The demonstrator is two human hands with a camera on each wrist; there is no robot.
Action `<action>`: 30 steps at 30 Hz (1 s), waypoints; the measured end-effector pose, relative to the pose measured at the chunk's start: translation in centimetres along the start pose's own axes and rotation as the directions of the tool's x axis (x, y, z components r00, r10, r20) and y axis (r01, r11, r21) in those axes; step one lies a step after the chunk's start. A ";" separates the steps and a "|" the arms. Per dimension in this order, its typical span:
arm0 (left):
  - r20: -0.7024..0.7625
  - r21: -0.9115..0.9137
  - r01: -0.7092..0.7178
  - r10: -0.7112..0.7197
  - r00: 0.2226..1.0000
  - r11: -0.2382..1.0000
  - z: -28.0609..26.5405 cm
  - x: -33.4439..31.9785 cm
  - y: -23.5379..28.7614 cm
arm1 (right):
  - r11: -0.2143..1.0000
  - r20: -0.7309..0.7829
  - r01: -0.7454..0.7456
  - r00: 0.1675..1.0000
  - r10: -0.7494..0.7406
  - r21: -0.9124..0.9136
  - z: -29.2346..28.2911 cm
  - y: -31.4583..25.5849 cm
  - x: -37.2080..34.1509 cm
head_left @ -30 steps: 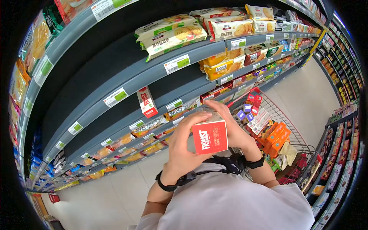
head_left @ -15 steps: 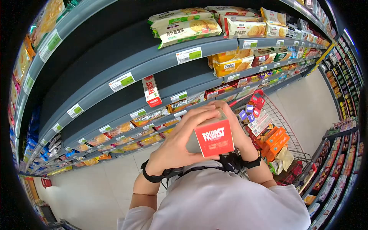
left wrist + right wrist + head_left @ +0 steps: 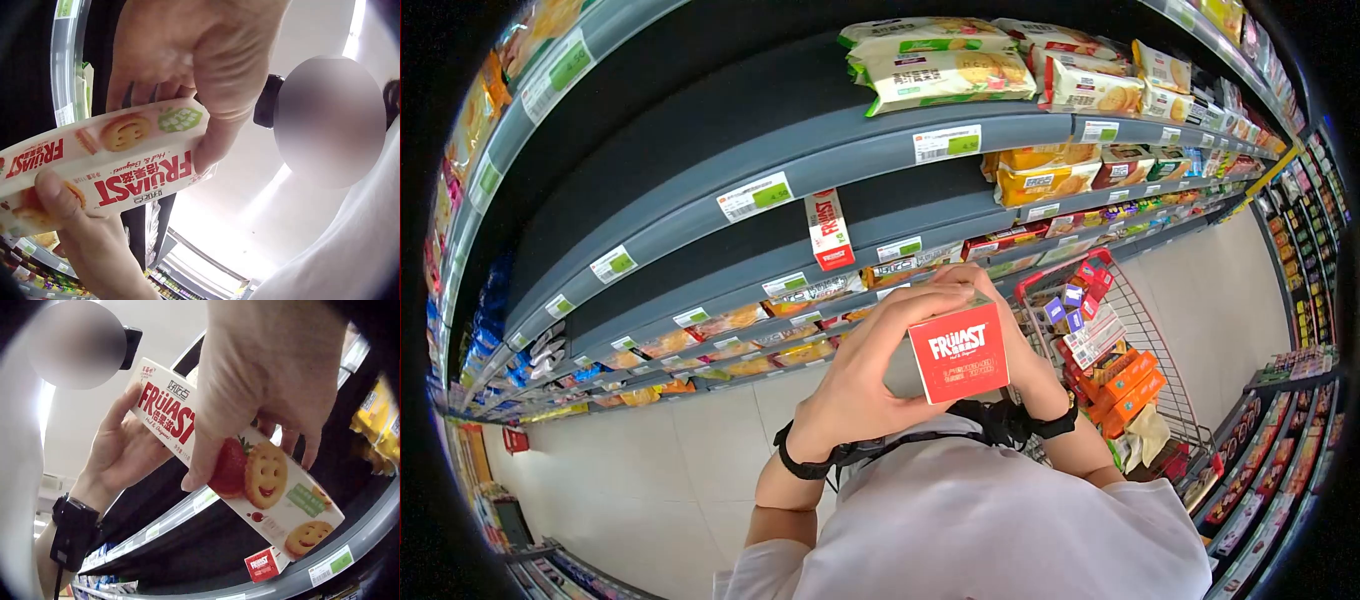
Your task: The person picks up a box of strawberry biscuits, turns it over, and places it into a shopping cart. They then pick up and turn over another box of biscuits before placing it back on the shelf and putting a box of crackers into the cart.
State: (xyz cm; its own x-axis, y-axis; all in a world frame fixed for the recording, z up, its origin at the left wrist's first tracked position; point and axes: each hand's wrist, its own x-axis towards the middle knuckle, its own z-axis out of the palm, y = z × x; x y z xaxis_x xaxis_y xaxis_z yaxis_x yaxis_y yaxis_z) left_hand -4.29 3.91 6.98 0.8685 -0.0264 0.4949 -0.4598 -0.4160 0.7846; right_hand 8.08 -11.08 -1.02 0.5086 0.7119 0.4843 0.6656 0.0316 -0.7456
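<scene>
The left hand (image 3: 855, 375) and right hand (image 3: 1020, 348) grip the biscuit box (image 3: 958, 355), mid-frame in the head view, red end facing the camera, long axis running away behind it.

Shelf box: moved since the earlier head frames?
No; the shelf box stays just left of the same price tag. Only the view shifted.

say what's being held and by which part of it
A box: the left hand grips it near one end, the right hand around its middle.
</scene>
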 end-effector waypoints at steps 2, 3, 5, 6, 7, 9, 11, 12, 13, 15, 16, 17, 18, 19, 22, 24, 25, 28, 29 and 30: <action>-0.032 0.011 0.015 -0.015 0.999 1.000 -0.5 -0.4 -0.2 | 0.999 0.044 0.014 0.999 -0.016 0.034 0.6 -0.1 0.6; -0.041 0.016 0.019 -0.019 0.999 1.000 -0.8 -0.5 -0.2 | 0.999 0.053 0.019 0.998 -0.021 0.039 1.0 0.0 0.9; -0.071 0.026 -0.003 0.005 0.997 1.000 -1.4 -0.8 -0.3 | 0.998 0.064 0.020 0.998 -0.024 0.067 1.9 0.3 1.4; -0.083 0.030 0.001 0.002 0.997 1.000 -1.7 -0.9 -0.3 | 0.997 0.074 0.024 0.997 -0.029 0.071 2.2 0.2 1.7; -0.099 0.048 -0.006 0.011 0.995 0.999 -2.0 -1.1 -0.2 | 0.998 0.088 0.043 0.995 -0.047 0.055 2.4 0.1 2.0; -0.128 0.071 -0.006 0.015 0.992 0.997 -2.5 -1.5 -0.2 | 0.997 0.114 0.066 0.991 -0.071 0.045 3.1 0.1 2.4; -0.156 0.069 0.011 0.000 0.988 0.998 -3.0 -1.9 -0.3 | 0.996 0.139 0.063 0.988 -0.072 0.071 3.8 0.2 2.8; -0.168 0.076 0.013 0.000 0.986 0.997 -3.3 -2.1 -0.4 | 0.995 0.148 0.071 0.986 -0.082 0.075 4.2 0.2 3.0; -0.181 0.075 0.026 -0.012 0.983 0.997 -3.5 -2.3 -0.4 | 0.993 0.179 0.023 0.983 -0.043 0.115 4.5 0.2 3.1; -0.206 0.079 0.043 -0.026 0.978 0.996 -3.9 -2.8 -0.5 | 0.987 0.222 -0.023 0.975 -0.012 0.156 5.1 0.0 3.5; -0.220 0.075 0.062 -0.044 0.975 0.995 -4.1 -3.0 -0.5 | 0.985 0.250 -0.025 0.968 -0.019 0.168 5.4 -0.1 3.7; -0.231 0.070 0.082 -0.064 0.971 0.994 -4.3 -3.3 -0.5 | 0.983 0.277 -0.028 0.961 -0.024 0.182 5.7 -0.2 3.9; -0.239 0.079 0.084 -0.063 0.969 0.993 -4.6 -3.6 -0.5 | 0.982 0.282 -0.020 0.959 -0.034 0.187 6.0 -0.4 4.3; -0.236 0.093 0.100 -0.076 0.969 0.991 -4.9 -3.9 -0.5 | 0.987 0.287 0.056 0.953 -0.097 0.149 6.2 -0.8 4.6; -0.225 0.160 0.121 -0.083 0.971 0.980 -6.1 -4.9 -0.5 | 0.980 0.336 0.136 0.925 -0.177 0.143 7.0 -1.2 5.0; -0.191 0.395 0.204 -0.137 0.972 0.896 -7.6 -6.2 -0.1 | 0.999 0.385 0.038 0.922 -0.044 0.025 7.4 -2.0 5.0; -0.205 0.389 0.253 -0.185 0.961 0.886 -8.2 -6.6 0.1 | 1.000 0.435 0.010 0.900 -0.014 0.012 7.3 -1.7 5.1; -0.251 0.440 0.258 -0.158 0.955 0.860 -9.2 -8.7 -2.3 | 0.996 0.411 -0.091 0.908 0.082 0.003 7.3 -1.3 4.6; -0.277 0.450 0.266 -0.149 0.949 0.853 -9.4 -9.1 -3.3 | 0.996 0.402 -0.092 0.912 0.080 0.009 7.1 -0.9 4.5; -0.260 0.457 0.254 -0.146 0.955 0.852 -9.7 -9.2 -4.7 | 0.995 0.385 -0.095 0.919 0.083 0.012 6.9 -0.7 4.4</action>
State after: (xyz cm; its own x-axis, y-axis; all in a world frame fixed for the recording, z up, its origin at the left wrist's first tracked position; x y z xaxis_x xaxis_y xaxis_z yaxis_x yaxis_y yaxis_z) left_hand -11.89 14.90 2.33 0.8481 0.2713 0.4552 -0.0864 -0.7767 0.6240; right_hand 6.08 -3.11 -1.54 0.3125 0.9272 0.2065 0.6074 -0.0279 -0.7939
